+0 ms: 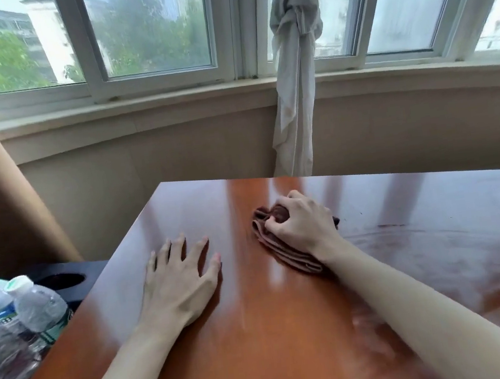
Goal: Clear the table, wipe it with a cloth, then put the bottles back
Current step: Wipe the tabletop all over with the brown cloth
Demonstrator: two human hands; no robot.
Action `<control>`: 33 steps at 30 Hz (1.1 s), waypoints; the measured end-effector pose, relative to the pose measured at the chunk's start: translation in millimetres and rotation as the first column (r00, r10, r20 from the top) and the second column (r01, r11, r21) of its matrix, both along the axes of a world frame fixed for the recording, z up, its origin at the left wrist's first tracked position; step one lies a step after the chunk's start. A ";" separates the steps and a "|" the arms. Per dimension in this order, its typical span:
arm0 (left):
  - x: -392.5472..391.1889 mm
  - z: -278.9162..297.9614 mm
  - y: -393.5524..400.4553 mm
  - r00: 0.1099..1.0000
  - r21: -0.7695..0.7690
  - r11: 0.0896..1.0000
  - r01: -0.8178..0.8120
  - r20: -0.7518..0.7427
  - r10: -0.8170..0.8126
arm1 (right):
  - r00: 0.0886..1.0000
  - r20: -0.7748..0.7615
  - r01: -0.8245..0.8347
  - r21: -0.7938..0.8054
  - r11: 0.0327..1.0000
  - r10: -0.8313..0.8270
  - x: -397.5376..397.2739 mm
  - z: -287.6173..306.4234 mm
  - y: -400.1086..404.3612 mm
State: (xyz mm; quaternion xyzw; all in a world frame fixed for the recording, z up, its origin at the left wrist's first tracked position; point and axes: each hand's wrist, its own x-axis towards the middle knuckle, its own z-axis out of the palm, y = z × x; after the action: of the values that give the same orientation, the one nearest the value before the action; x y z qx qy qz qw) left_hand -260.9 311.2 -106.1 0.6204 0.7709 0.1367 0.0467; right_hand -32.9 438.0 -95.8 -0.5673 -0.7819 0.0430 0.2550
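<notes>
Fingers (273, 222) of your right hand (301, 224) were curled round the cloth (285, 252), bunching its far end against the table (259, 330). Left hand (179, 280) lay flat on the wood just beside it, fingers straight and spread, holding nothing.

Step in hand, as I read it: wiping. Bottles were already off the top, so clearing looked done.

How to do it well:
- You had the cloth folded into a narrow strip. A wider, flatter pad under the palm would cover more per pass.
- Keep the palm pressing down, not only the fingertips, or the trailing end just drags.
- Overlap strokes. The right side of the top showed a dull smeared patch and a few dark specks near the far right edge, so that area likely needed another pass.
- Left hand was good as a brace, but move it before wiping that patch.

Cloth position: mid-table, toward the far edge, under and in front of your right hand. Long axis ran diagonally, from the bunched end at far left to the folded end near your right wrist. It pointed roughly along your forearm.

Bottles (21, 308) stood clustered off the table's left edge, caps up, beside a dark stand with a round hole (61, 280). Ready to go back after the wipe.
</notes>
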 end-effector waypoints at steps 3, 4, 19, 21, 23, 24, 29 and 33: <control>0.6 -2.7 3.4 1.000 0.007 1.000 -0.012 -0.007 0.012 | 0.994 0.012 0.106 0.003 0.994 -0.106 -2.5 0.7 75.3; 0.6 -2.9 3.7 1.000 -0.003 1.000 -0.014 -0.007 0.014 | 0.991 0.012 0.133 0.002 0.991 -0.133 -4.8 2.0 97.1; -0.1 -0.1 2.0 1.000 -0.032 0.999 -0.004 -0.001 0.004 | 0.999 0.025 -0.042 0.012 0.999 0.041 -0.6 -1.4 -49.1; -0.1 0.7 1.0 1.000 -0.043 0.999 0.004 -0.008 -0.004 | 0.994 0.035 -0.104 0.030 0.994 0.103 6.8 0.8 -101.2; 0.2 0.6 -0.5 1.000 -0.057 0.998 0.008 -0.009 -0.008 | 0.986 0.033 -0.163 0.034 0.986 0.162 15.2 2.4 -134.6; 0.0 0.4 -1.0 1.000 -0.057 0.998 0.005 -0.005 -0.005 | 0.984 0.024 -0.178 0.032 0.983 0.178 18.0 3.0 -140.0; 0.2 -1.4 -0.7 1.000 -0.029 1.000 0.010 0.008 -0.010 | 0.995 0.018 -0.102 0.020 0.995 0.101 14.7 3.7 -60.5; -0.5 -4.1 0.2 1.000 -0.013 1.000 -0.011 -0.004 0.011 | 0.998 0.003 0.069 0.015 0.998 -0.069 4.6 -0.3 53.4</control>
State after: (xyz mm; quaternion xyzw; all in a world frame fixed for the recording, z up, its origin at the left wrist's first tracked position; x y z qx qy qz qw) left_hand -261.4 311.5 -110.1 0.6159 0.7754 0.1307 0.0486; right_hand -28.3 491.4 -96.1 -0.5921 -0.7627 0.0275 0.2589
